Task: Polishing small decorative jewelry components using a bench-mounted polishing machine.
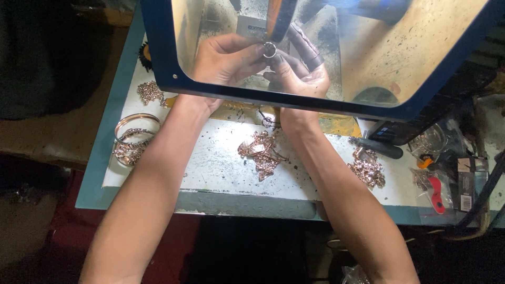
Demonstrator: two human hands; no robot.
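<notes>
One small silvery ring (270, 49) sits near the top centre of the frame, behind a blue-framed clear shield (421, 108), pinched between the fingertips of both hands. The left hand (223, 60) closes thumb and forefinger on its left edge; the right hand (297, 76) grips from below, its fingers curled tight. To my eye, holding it well means a firm, steady pinch with both wrists braced against the shield's lower edge, keeping the ring square to the dark wheel (279, 18) just above. Both forearms reach up from the bottom of the frame over the tabletop (221, 168), where rose-gold chains (261, 150) lie between them and bangles (134, 137) at left.
</notes>
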